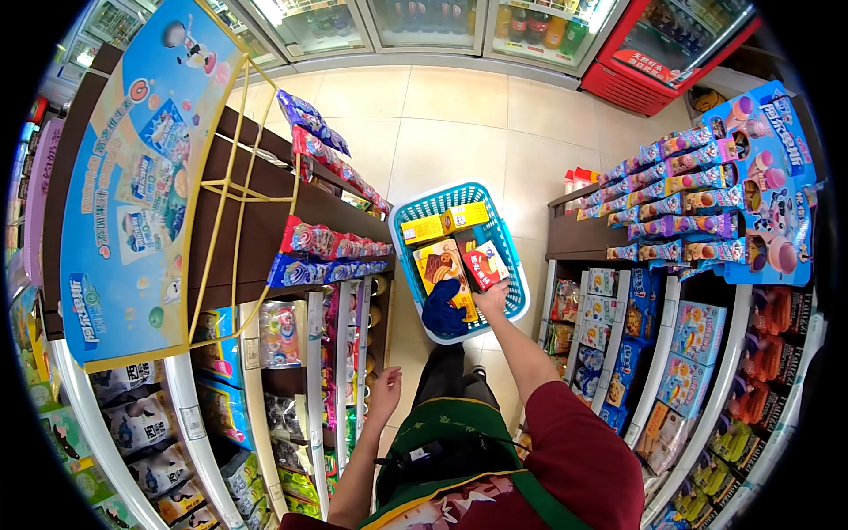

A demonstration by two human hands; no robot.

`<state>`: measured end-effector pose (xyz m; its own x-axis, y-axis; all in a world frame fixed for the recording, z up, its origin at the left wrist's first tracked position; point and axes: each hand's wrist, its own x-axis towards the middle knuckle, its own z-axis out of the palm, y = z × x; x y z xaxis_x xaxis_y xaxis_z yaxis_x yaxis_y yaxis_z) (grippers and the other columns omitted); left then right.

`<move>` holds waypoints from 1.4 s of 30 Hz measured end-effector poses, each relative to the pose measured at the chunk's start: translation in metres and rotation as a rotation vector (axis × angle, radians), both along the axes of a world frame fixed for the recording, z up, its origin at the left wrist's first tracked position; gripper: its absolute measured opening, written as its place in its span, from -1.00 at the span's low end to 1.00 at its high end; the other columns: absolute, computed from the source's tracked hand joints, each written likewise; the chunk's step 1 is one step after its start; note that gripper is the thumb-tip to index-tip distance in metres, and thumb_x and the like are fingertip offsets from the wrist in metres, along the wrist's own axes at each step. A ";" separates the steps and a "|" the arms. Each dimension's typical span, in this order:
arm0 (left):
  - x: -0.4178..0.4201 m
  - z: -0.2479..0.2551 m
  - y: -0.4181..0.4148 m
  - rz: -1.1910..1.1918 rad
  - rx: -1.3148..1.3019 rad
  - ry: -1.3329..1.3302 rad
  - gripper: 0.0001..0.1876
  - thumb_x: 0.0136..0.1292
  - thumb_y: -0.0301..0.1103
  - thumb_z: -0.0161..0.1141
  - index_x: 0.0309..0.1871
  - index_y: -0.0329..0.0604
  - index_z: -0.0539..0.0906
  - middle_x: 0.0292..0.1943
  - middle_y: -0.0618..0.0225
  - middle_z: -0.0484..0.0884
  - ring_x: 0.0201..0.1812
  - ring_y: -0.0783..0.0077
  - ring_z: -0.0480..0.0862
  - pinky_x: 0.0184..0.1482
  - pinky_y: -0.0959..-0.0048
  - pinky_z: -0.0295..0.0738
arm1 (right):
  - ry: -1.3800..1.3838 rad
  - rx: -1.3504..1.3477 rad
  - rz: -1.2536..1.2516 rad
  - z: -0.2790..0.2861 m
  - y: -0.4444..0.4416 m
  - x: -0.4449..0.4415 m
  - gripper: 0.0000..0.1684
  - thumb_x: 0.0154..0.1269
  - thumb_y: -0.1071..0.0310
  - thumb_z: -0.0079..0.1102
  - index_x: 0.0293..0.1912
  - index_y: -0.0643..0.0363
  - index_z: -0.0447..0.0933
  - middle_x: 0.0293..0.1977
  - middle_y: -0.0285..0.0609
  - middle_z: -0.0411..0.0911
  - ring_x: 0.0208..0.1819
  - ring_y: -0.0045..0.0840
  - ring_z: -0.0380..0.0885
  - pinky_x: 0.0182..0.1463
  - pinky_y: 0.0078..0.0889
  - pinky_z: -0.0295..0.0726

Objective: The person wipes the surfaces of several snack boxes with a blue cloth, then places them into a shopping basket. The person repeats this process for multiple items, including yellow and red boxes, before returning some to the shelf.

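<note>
My right hand [491, 299] reaches into a turquoise plastic shopping basket [405, 258] with a white rim, its fingers on the near end of a red and white carton [483, 264]. In the basket, a larger yellow and brown snack box [437, 260] lies beside that carton. Yellow boxes [424, 229] sit along the far side. A bunched dark blue cloth [445, 311] partly covers the larger box at the near left. My left hand [386, 392] hangs beside the left shelf, holding nothing, with its fingers loosely bent.
Snack shelves flank the aisle, with hanging candy strips [338, 242] on the left and more strips [662, 179] on the right. A blue display board [152, 179] on a yellow wire frame stands at left. Glass-door drink coolers [424, 26] and a red cooler [636, 83] line the far end.
</note>
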<state>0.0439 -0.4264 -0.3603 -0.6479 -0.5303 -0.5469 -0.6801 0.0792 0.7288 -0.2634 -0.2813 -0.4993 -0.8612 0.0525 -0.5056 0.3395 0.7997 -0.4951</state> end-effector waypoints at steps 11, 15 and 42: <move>-0.026 0.006 0.010 -0.002 0.015 0.000 -0.74 0.42 -0.45 0.15 0.12 -0.31 0.60 -0.13 0.14 0.76 -0.06 0.35 0.75 0.02 0.44 0.62 | -0.239 -0.689 -0.843 -0.023 -0.014 -0.038 -0.25 0.09 0.26 0.56 0.17 0.44 0.44 0.04 0.02 0.61 -0.09 -0.38 0.67 -0.03 -0.30 0.67; -0.020 0.002 0.008 -0.021 -0.002 0.020 -0.74 0.43 -0.46 0.15 0.12 -0.31 0.60 -0.12 0.15 0.76 -0.07 0.35 0.75 0.01 0.46 0.62 | -0.220 -0.840 -0.776 -0.009 -0.014 -0.036 -0.27 -0.05 0.25 0.68 0.05 0.32 0.47 -0.05 -0.04 0.63 -0.09 -0.36 0.64 0.01 -0.32 0.61; -0.004 -0.020 0.002 0.045 0.048 -0.025 -0.75 0.41 -0.41 0.14 0.09 -0.24 0.64 -0.15 0.09 0.77 -0.06 0.23 0.78 0.02 0.36 0.67 | 0.324 -0.244 0.893 0.093 -0.139 -0.128 -0.23 0.05 0.42 0.45 0.25 0.04 0.29 0.15 -0.02 0.43 0.16 -0.02 0.49 0.17 -0.06 0.57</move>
